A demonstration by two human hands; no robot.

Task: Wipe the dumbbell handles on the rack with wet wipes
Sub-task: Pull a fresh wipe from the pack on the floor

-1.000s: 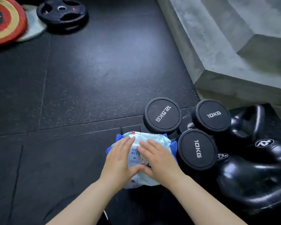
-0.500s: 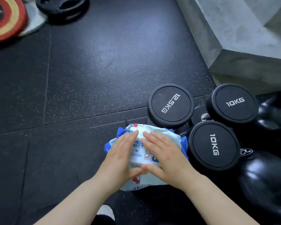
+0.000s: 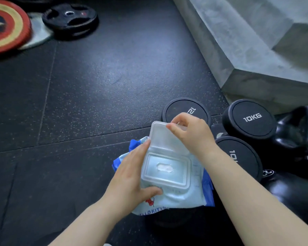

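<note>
Tightly curled right fingers (image 3: pixel 176 129) on the wipes lid (image 3: pixel 160 137)

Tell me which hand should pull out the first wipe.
Right. The left hand grips the side of the light-blue soft wet-wipe pack, steadying it; the right hand only pinches the raised translucent plastic lid, close to the white wipe tuft in the opening.

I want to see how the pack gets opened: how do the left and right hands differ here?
The left hand grips the side of the wipes pack; the right hand pinches the lid, holding it flipped up. The left hand lies lower and nearer; the right hand is raised, in front of a dumbbell. Both touch the same pack.
</note>
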